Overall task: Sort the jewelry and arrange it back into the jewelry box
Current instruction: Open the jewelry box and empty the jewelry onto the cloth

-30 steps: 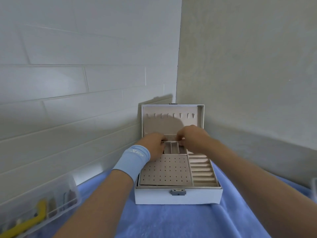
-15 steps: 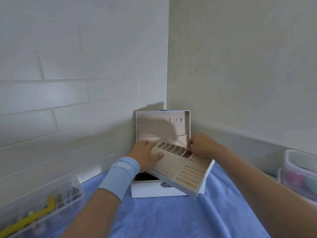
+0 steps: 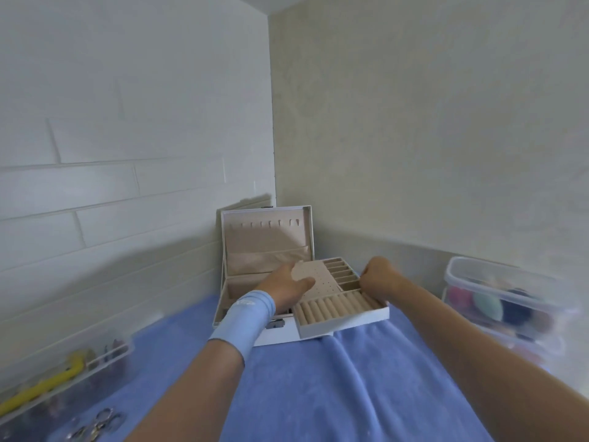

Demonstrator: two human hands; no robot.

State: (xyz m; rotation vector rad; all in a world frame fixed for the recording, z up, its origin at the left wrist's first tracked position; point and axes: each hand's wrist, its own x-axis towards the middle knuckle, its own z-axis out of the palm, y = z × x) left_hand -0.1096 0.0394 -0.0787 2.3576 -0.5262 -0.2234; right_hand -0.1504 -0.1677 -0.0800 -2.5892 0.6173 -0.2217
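A white jewelry box (image 3: 280,335) stands open in the wall corner on a blue cloth, its lid (image 3: 266,232) upright with hooks and a beige pocket. Its beige inner tray (image 3: 338,306), with a perforated panel, ring rolls and small compartments, is lifted out and turned to the right, hanging over the box's right front. My left hand (image 3: 285,288), with a light blue wristband, grips the tray's left edge, thumb on the perforated panel. My right hand (image 3: 379,280) grips the tray's right edge with curled fingers. Several metal jewelry pieces (image 3: 98,425) lie on the cloth at bottom left.
A clear plastic organizer (image 3: 63,374) with a yellow item and small pieces sits at the left. A clear lidded tub (image 3: 506,304) of colourful items stands at the right. Walls close in behind and to the left. The blue cloth (image 3: 334,393) spreads toward me.
The tray has come up out of the box and swung further to the right in both hands. The view has shifted, bringing the right-hand tub and loose jewelry into sight.
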